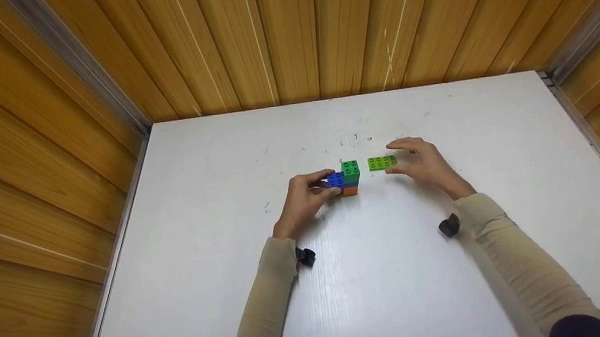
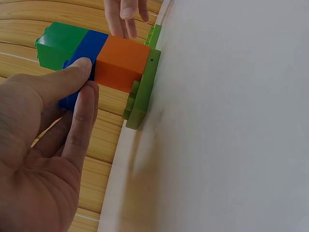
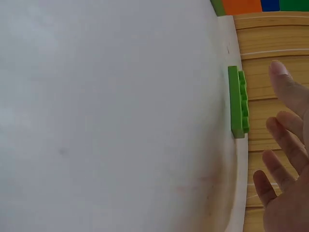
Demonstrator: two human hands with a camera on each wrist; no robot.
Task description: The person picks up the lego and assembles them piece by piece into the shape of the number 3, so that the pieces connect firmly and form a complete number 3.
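A small stack of toy building bricks stands on the table. From bottom to top it has a flat lime-green brick (image 2: 146, 94), an orange brick (image 2: 122, 63), a flat blue brick (image 1: 336, 179) and a green brick (image 1: 350, 170). My left hand (image 1: 304, 198) pinches the blue brick between thumb and fingers, at the end that juts out past the green one. A separate flat lime-green brick (image 1: 382, 162) lies studs up to the right of the stack. Over its right end my right hand (image 1: 420, 162) hovers, thumb and fingers spread apart with nothing between them.
The white table (image 1: 180, 287) ends at the back against a wood-panelled wall (image 1: 288, 39). More panels rise on the left and right. Dark scuff marks dot the tabletop behind the bricks. A small black device (image 1: 449, 226) sits at the right wrist, another (image 1: 305, 256) at the left.
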